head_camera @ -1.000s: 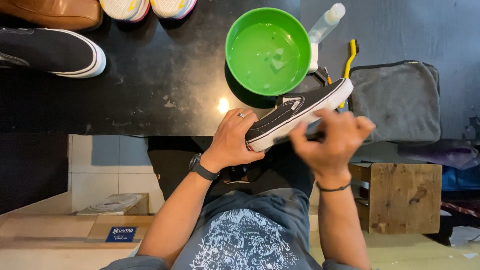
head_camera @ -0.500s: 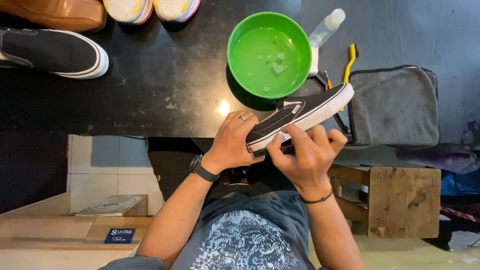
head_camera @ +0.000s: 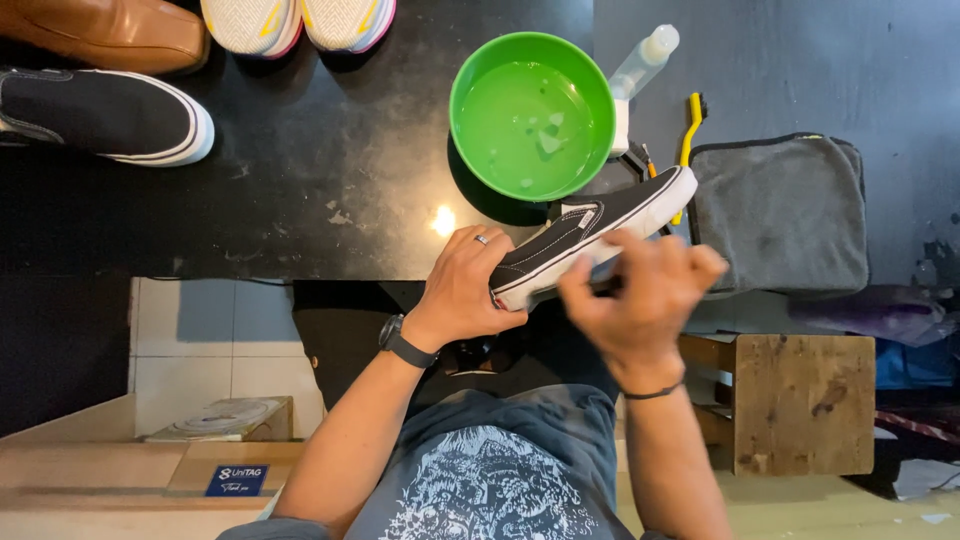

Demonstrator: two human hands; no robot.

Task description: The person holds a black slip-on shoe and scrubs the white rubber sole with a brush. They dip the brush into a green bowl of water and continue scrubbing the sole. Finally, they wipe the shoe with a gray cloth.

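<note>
My left hand (head_camera: 465,285), with a ring and a black wristwatch, grips the heel end of a black slip-on shoe (head_camera: 590,225) with a white sole. The shoe is tilted on its side over the edge of the black counter (head_camera: 300,190), toe pointing far right. My right hand (head_camera: 640,295) is blurred and lies against the shoe's white sole, fingers spread over its edge. I cannot tell whether anything is in that hand. Just beyond the shoe stands a green bowl (head_camera: 455,110) holding water.
A clear spray bottle (head_camera: 645,60) and a yellow-handled brush (head_camera: 688,125) lie right of the bowl, beside a folded grey cloth (head_camera: 785,215). Another black slip-on (head_camera: 100,115), a brown shoe (head_camera: 110,35) and white sneakers (head_camera: 300,22) sit far left. A wooden stool (head_camera: 800,400) stands at my right.
My right hand has slid back and forth along the shoe's sole, now further right again. The left hand keeps its hold; the shoe has barely shifted.
</note>
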